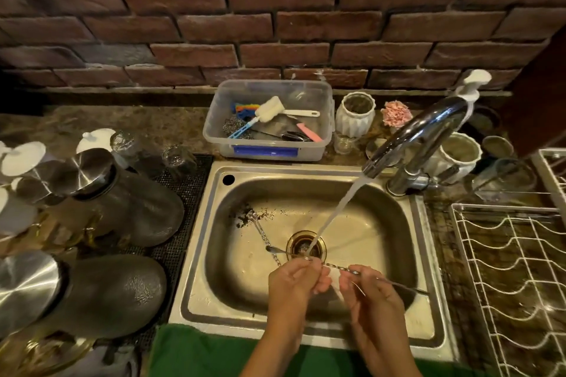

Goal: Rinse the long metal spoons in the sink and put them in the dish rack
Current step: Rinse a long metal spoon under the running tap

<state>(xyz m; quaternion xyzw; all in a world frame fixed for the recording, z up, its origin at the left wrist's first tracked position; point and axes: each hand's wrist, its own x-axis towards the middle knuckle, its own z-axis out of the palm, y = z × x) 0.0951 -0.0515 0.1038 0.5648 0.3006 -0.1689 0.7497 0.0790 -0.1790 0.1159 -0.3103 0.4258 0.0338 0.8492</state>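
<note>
Both my hands are over the steel sink [214, 294], near the water stream from the tap [428, 128]. My left hand [294, 285] pinches one end of a long twisted metal spoon [337, 267], close to where the stream falls into the drain. My right hand [373, 291] grips the same spoon further along; its thin handle sticks out to the right. Two more long spoons [260, 229] lie crossed on the sink floor left of the drain [305, 246], among dark specks. The white wire dish rack [514, 269] stands to the right of the sink.
A clear plastic tub [269, 150] of brushes and scourers sits behind the sink. White vases [355, 115] and glasses stand by the tap. Dark jars with steel lids [122, 202] crowd the counter on the left. A green cloth [199, 355] hangs at the sink's front edge.
</note>
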